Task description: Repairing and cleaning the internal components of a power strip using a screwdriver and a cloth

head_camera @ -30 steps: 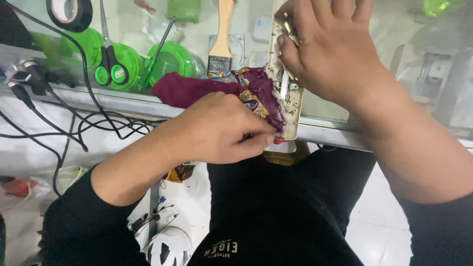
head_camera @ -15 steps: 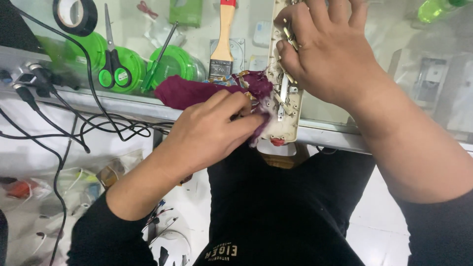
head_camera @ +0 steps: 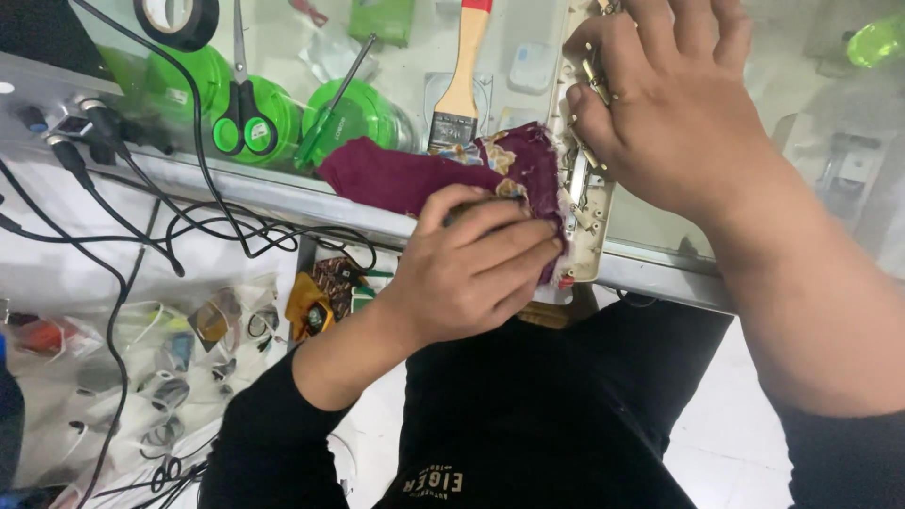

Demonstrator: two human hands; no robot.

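Head view: left hand [head_camera: 471, 273] presses a soft, limp maroon cloth [head_camera: 415, 174] (best pinched by its bunched fold) against the stiff opened power strip [head_camera: 584, 188] at 12 o'clock, which the right hand [head_camera: 669, 104] clasps firmly.

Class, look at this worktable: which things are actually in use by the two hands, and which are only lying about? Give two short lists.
In use:
left hand pressing the maroon cloth
right hand steadying the long cream casing

Lying about:
paintbrush
green-handled scissors
green screwdriver
roll of black tape
green lids
black cables
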